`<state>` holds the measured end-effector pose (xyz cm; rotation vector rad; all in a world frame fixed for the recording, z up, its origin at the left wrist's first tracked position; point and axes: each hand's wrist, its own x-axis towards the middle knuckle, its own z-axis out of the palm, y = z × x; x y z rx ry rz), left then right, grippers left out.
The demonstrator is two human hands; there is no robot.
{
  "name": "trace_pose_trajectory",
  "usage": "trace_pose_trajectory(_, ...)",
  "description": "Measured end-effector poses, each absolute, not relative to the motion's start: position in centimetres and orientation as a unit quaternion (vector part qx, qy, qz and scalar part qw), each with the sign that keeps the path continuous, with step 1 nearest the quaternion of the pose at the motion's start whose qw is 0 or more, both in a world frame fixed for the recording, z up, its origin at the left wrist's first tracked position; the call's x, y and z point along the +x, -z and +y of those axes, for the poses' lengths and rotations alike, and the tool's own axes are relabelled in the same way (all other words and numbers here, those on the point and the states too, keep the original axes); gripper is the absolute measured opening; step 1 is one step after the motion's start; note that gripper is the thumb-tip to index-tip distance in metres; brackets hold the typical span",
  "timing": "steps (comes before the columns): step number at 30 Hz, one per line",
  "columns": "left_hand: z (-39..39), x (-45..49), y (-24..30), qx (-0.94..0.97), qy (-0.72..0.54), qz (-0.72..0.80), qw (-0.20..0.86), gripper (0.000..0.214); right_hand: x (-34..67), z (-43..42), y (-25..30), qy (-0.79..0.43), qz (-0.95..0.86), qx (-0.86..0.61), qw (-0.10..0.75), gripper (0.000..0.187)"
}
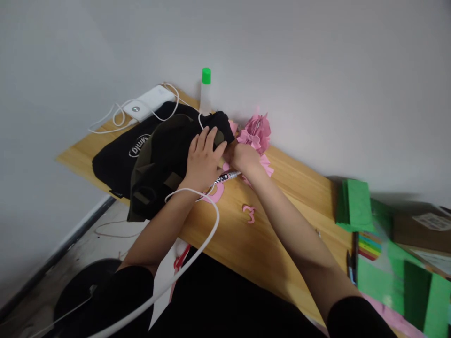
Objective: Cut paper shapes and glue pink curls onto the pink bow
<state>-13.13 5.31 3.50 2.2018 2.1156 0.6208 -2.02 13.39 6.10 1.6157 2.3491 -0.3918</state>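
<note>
While the left hand (202, 159) lies with fingers spread on the dark cloth (169, 148), the right hand (244, 157) curls beside the pink paper flower (259, 131); whether it grips anything I cannot tell. A tube (225, 177) between them reads "B-70", the rest unclear. Left, the black pouch (114, 159) reads "Mmlg". Wooden tabletop (310, 188) stretches right to the green stack (357, 204), its far edge along the wall (338, 94).

The bag (112, 158) is matt cloth; beyond it, a smooth plastic power bank (155, 99); right of it, a crinkled paper flower (260, 127); beneath it, a smooth wooden table (218, 239).
</note>
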Motion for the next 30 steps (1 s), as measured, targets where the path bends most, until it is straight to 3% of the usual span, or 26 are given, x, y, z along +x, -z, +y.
trace_pose_trajectory(14, 5.2, -13.0, -3.7, 0.702, -0.196, 0.684, 0.015, 0.058, 0.3, 11.7, -8.2, 0.16, 0.835, 0.523, 0.061, 0.024)
trace_pose_trajectory(24, 5.2, -12.9, -4.0, 0.679, -0.21, 0.703, 0.022, 0.048, 7.5, 4.4, -9.3, 0.136, 0.842, 0.498, 0.154, 0.019)
trace_pose_trajectory(30, 5.2, -12.6, -4.3, 0.661, -0.221, 0.716, 0.025, 0.045, 2.0, 8.1, -7.8, 0.128, 0.876, 0.46, 0.075, 0.031)
